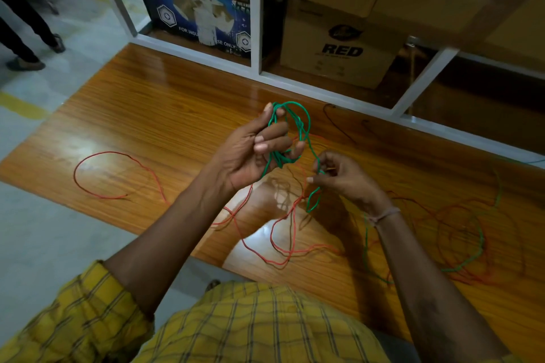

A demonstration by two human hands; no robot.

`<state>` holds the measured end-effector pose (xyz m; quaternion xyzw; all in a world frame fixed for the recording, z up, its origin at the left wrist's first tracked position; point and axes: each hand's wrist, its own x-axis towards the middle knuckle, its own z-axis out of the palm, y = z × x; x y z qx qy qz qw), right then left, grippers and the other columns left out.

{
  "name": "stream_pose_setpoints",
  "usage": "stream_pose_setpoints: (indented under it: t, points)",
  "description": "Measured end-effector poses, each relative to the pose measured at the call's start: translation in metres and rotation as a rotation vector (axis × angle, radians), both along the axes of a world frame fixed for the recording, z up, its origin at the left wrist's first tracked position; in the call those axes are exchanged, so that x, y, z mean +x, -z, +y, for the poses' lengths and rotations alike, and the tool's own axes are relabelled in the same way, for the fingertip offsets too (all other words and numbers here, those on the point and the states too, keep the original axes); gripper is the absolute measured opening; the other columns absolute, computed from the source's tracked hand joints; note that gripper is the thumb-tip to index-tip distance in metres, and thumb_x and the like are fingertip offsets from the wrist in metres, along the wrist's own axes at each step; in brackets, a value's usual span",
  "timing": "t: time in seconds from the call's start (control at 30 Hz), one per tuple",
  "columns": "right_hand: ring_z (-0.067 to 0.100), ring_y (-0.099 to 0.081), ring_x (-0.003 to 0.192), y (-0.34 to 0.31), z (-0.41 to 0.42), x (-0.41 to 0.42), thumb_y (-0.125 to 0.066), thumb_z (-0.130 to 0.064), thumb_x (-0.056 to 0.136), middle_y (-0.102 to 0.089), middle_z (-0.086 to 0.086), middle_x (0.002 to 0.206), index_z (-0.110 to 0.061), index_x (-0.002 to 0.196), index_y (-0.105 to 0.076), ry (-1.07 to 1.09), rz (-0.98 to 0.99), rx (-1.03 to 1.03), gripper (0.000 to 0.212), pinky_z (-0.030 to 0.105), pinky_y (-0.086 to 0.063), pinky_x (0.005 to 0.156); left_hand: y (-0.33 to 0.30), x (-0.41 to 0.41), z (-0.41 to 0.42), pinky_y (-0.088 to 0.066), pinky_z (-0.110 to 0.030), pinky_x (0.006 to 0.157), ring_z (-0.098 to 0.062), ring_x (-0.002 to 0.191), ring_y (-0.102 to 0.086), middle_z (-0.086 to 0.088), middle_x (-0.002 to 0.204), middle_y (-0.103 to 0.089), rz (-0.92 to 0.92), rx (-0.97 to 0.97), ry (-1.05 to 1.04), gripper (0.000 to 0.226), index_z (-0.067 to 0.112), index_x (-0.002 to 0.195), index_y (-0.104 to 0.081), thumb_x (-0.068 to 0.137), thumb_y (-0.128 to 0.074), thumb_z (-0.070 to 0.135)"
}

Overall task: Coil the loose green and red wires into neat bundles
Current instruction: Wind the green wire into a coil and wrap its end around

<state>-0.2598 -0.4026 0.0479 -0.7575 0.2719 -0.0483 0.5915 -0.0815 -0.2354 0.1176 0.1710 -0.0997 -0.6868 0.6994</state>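
Left hand (250,150) raised above the wooden table (153,115), fingers curled round a coil of green wire (290,127), loops standing up past the fingertips. Right hand (339,175) just beside and lower, fingertips pinching the same green wire where it runs down from the coil, a short loop hanging below the pinch. More green wire trailing across the table at far right, mixed in shadow with red strands. Red wire (118,174) lying loose on the tabletop: one open curve well to the left, tangled loops beneath and between the forearms. Behind the table, a white shelf frame (255,26) with cardboard boxes (339,50).
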Motion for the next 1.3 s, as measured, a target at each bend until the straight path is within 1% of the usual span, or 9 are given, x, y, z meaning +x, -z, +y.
stream_pose_setpoints:
  t: [0.1,0.2,0.33,0.4,0.5,0.67,0.83,1.07,1.3]
  points:
    - [0.007,-0.052,0.067,0.004,0.017,0.008,-0.079,-0.002,0.088,-0.059,-0.011,0.076,-0.016,0.092,-0.063,-0.063,-0.035,-0.107,0.021,0.023,-0.043,0.062,0.001,-0.004,-0.012,-0.034,-0.048,0.127,-0.008,0.056,-0.055,0.006,0.059,-0.047,-0.025,0.019,-0.228,0.026,0.016,0.107,-0.055,0.115,-0.037,0.033]
    - [0.002,-0.050,0.064,0.002,0.037,0.010,-0.075,-0.015,0.086,-0.060,-0.010,0.073,-0.019,0.090,-0.066,-0.135,-0.005,-0.232,0.011,0.025,-0.041,0.063,0.000,0.000,-0.025,-0.039,-0.062,0.117,-0.023,0.085,-0.078,0.000,0.068,-0.065,-0.032,0.014,-0.448,0.019,0.013,0.102,-0.062,0.104,-0.053,0.029]
    - [-0.010,-0.061,0.063,-0.010,0.054,0.001,-0.068,0.000,0.093,-0.065,-0.001,0.077,-0.004,0.100,-0.068,-0.291,0.075,-0.312,0.008,0.009,-0.041,0.061,-0.001,0.004,-0.038,-0.046,-0.057,0.113,-0.043,0.121,-0.071,-0.014,0.110,-0.077,-0.222,-0.015,-0.535,0.021,0.015,0.112,-0.053,0.112,-0.041,0.032]
    - [-0.007,-0.061,0.064,-0.018,0.057,-0.001,-0.071,-0.006,0.094,-0.067,-0.002,0.077,-0.008,0.102,-0.069,-0.351,0.107,-0.334,0.009,0.012,-0.041,0.062,0.006,0.001,-0.044,-0.046,-0.055,0.117,-0.046,0.126,-0.067,-0.019,0.126,-0.071,-0.506,0.077,-0.581,0.017,0.016,0.116,-0.043,0.117,-0.032,0.029]
    - [0.005,-0.058,0.065,-0.033,0.055,0.000,-0.072,-0.018,0.096,-0.066,-0.003,0.071,-0.015,0.097,-0.072,-0.386,0.158,-0.365,0.003,0.029,-0.044,0.063,0.021,-0.007,-0.043,-0.048,-0.046,0.115,-0.024,0.127,-0.068,-0.011,0.136,-0.067,-1.128,0.231,-0.599,0.021,0.016,0.125,-0.044,0.117,-0.035,0.033]
    - [-0.001,-0.055,0.065,-0.066,0.034,-0.005,-0.070,-0.035,0.101,-0.066,-0.016,0.068,-0.017,0.088,-0.076,-0.324,0.171,-0.268,0.023,0.026,-0.042,0.064,0.041,-0.007,-0.036,-0.055,-0.038,0.088,-0.019,0.097,-0.072,-0.007,0.114,-0.070,-1.683,0.212,-0.306,0.026,0.014,0.117,-0.042,0.115,-0.035,0.040]
    - [0.014,-0.047,0.066,-0.084,0.008,-0.021,-0.079,-0.052,0.089,-0.051,-0.003,0.070,-0.009,0.086,-0.070,-0.243,0.087,-0.197,0.044,0.034,-0.034,0.064,0.040,-0.001,-0.025,-0.040,-0.015,0.057,-0.001,0.053,-0.062,-0.002,0.071,-0.072,-1.812,0.200,-0.084,0.021,0.023,0.105,-0.032,0.116,-0.033,0.042]
    - [0.016,-0.054,0.072,-0.078,-0.004,-0.021,-0.078,-0.024,0.095,-0.062,0.014,0.077,-0.006,0.089,-0.066,-0.030,-0.047,-0.271,0.022,0.037,-0.043,0.069,0.037,0.005,-0.014,-0.043,-0.024,0.062,-0.013,0.058,-0.059,-0.013,0.068,-0.063,-1.735,0.154,-0.041,0.020,0.032,0.097,-0.036,0.116,-0.038,0.041]
    - [0.032,-0.064,0.070,-0.062,0.005,-0.003,-0.071,-0.031,0.101,-0.069,0.014,0.074,-0.010,0.083,-0.072,0.246,-0.193,-0.330,0.027,0.041,-0.052,0.064,0.039,-0.006,-0.018,-0.044,-0.032,0.060,-0.007,0.056,-0.061,-0.001,0.065,-0.066,-1.819,0.199,0.078,0.027,0.023,0.099,-0.037,0.113,-0.042,0.046]
